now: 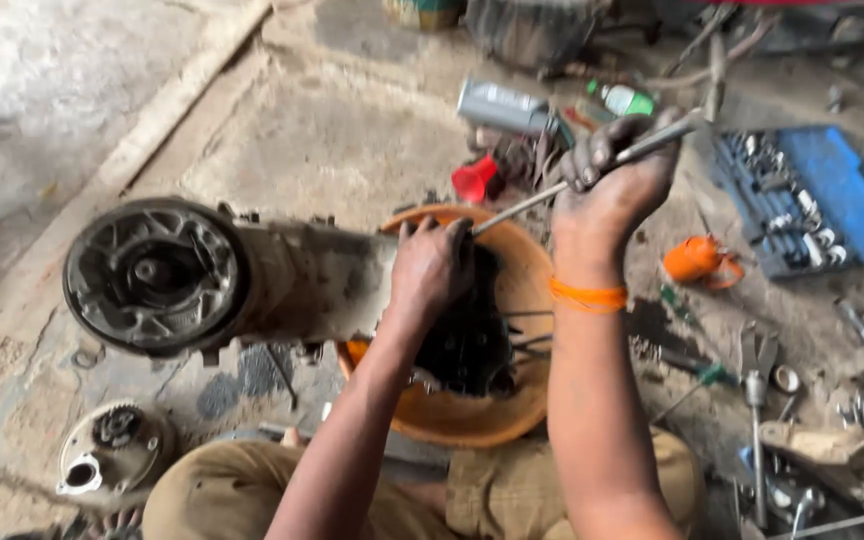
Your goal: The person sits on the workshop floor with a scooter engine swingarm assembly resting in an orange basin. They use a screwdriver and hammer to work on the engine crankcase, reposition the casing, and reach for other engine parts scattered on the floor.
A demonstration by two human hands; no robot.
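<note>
A: The left hand [432, 268] is pressed down flat on the engine casing [302, 285], fingers curled over its end where it hangs above the orange basin [527, 270]. Is that enough to hold it?

B: I'd say so, as long as the palm keeps its weight on the casing. The round drum end [155, 275] lies out toward the left side of the concrete floor [332, 140], so the heavy part is already resting and the hand only stops it from rolling

A: And the right hand [620, 185]?

B: Closed in a fist round a long metal rod tool [562, 188], held high on the shaft. The tip angles down to the dark engine block [467, 340] just beside the left fingers. Gripping that far up gives leverage, but less control at the tip

A: So the risk is a slip toward the fingers?

B: That's my worry. Better to keep the push in line with the rod, and the left fingers clear of where the tip meets the metal

A: The blue socket tray [852, 195] sits at the floor's right edge, well apart from both hands
</note>
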